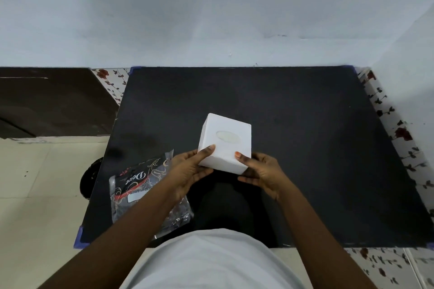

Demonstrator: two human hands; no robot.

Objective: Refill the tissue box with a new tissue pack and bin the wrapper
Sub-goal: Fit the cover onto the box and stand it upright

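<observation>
A white cube-shaped tissue box (225, 141) with an oval opening on its upper face is held just above the black table (305, 148), tilted toward me. My left hand (187, 169) grips its near left corner, thumb on top. My right hand (260, 171) grips its near right corner, thumb on top too. A dark, glossy plastic wrapper (141, 185) printed "Dove" lies flat on the table's near left part, partly under my left forearm. It looks flat, and whether tissues are inside cannot be told.
A dark round object (90, 176) stands on the tiled floor just left of the table. A dark brown panel (51, 101) sits at the far left. A pale wall runs behind the table. Flower-patterned covering (399, 129) shows along the right edge.
</observation>
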